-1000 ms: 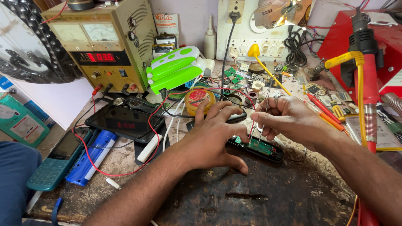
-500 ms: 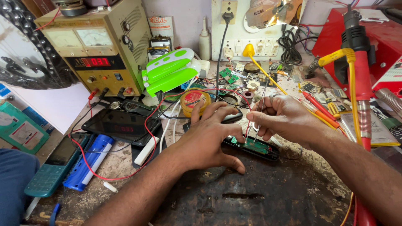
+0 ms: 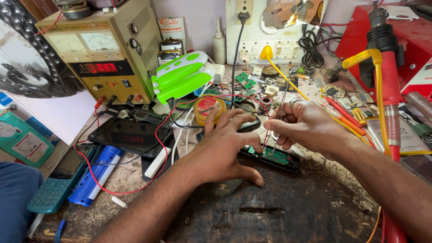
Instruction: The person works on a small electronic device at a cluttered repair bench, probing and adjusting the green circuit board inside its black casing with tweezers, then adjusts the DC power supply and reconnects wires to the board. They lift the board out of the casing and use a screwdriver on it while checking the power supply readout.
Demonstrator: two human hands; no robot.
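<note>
Meanwhile left hand (image 3: 225, 146) steadies circuit board (image 3: 274, 156); right hand (image 3: 306, 128) grips tweezers (image 3: 280, 114).

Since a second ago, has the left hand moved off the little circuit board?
No. The left hand still presses on the circuit board, just in front of the yellow tin.

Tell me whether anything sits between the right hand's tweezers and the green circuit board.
Nothing visible does. The right hand holds the tweezers tips-down at the near end of the circuit board; the left hand presses beside it, not across the path.
</note>
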